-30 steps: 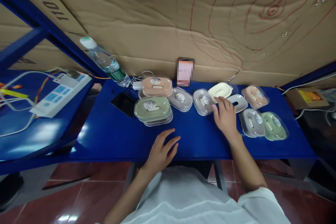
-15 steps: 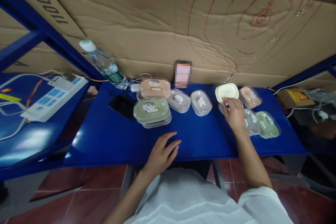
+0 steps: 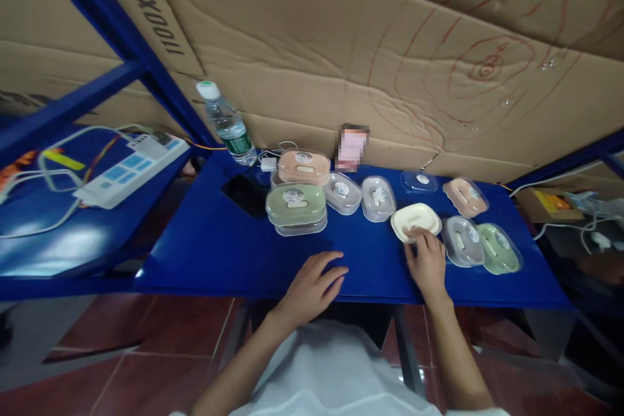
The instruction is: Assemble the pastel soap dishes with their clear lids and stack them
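Observation:
My right hand (image 3: 429,266) has its thumb and fingers closed on the near edge of a cream soap dish (image 3: 418,214), which has no lid on it. Behind it lies a clear plastic lid (image 3: 419,182) with a round sticker. My left hand (image 3: 314,289) hovers over the front of the table, fingers apart and empty. Right of the cream dish are a lidded grey soap dish (image 3: 463,242), a green one (image 3: 498,249) and a peach one (image 3: 465,198). Another grey soap dish (image 3: 378,199) sits to its left.
Left of centre, stacked lidded dishes include a green one (image 3: 296,205) and a peach one (image 3: 305,167). A black phone (image 3: 245,195), a water bottle (image 3: 231,130) and a power strip (image 3: 131,172) are farther left. Cardboard (image 3: 292,45) walls the back of the blue table (image 3: 209,260).
My right hand has brought the cream dish nearer to me, apart from the clear lid, which now shows at the back. My left hand stays open near the front edge.

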`<state>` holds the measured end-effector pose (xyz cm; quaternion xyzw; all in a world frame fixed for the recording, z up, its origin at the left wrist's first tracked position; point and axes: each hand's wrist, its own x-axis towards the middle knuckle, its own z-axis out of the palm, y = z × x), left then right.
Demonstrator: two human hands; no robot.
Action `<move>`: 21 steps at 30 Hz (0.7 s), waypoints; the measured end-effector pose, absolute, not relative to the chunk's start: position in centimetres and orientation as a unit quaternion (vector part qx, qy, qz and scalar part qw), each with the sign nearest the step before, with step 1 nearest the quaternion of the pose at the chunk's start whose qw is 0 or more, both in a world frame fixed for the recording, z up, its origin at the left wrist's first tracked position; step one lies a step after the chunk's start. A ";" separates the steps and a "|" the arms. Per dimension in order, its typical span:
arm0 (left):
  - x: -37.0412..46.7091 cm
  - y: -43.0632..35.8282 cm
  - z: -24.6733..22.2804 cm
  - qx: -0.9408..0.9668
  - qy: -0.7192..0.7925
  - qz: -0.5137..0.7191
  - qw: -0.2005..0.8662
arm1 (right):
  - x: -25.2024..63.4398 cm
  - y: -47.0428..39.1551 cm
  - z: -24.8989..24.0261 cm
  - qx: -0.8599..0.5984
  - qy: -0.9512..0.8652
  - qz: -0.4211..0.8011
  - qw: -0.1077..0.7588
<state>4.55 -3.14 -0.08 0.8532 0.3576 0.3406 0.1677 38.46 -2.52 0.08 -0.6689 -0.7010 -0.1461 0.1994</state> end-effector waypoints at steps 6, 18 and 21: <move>5.9 -4.5 0.3 0.862 0.344 0.324 0.185 | 33.7 -8.3 0.6 -0.618 -0.724 -0.064 0.299; 12.2 -4.1 2.5 0.889 0.306 0.295 0.170 | 35.2 -6.6 4.6 -0.643 -0.545 -0.161 0.514; 13.8 -1.9 2.7 0.907 0.299 0.255 0.155 | 36.4 -6.2 4.7 -0.639 -0.584 -0.161 0.474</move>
